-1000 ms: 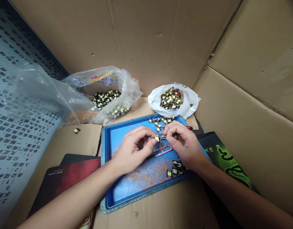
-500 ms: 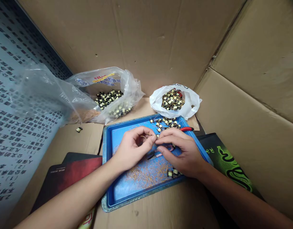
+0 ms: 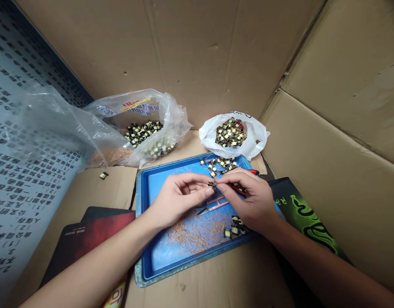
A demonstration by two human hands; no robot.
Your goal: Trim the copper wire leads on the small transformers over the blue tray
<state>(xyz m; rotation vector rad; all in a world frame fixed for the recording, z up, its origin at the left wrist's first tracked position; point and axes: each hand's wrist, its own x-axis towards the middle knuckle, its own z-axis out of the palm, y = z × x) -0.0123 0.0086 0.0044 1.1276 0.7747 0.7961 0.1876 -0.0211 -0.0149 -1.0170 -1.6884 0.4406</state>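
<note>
Over the blue tray [image 3: 144, 239], my left hand [image 3: 184, 196] pinches a small transformer [image 3: 211, 185] with a pale yellow wrap and black ends between thumb and fingers. My right hand [image 3: 250, 197] meets it from the right, thumb and forefinger closed at the transformer's end, where thin wire seems to stick out. Under the hands lie thread snips [image 3: 212, 207] with pinkish handles. Red-handled pliers [image 3: 240, 189] are partly covered by my right hand. Loose copper-coloured wire bits [image 3: 197, 233] are strewn across the tray's front.
More transformers lie at the tray's back [image 3: 220, 164] and front right [image 3: 235, 229]. A clear plastic bag [image 3: 174, 119] and a white bag [image 3: 206, 134] behind hold many others. A single transformer [image 3: 103, 175] sits on the cardboard at left. Cardboard walls [image 3: 197, 55] enclose the space.
Both hands have shifted slightly and the transformer between the fingertips shows more clearly. My right fingers have curled in, uncovering more of the snips and the front-right transformers.
</note>
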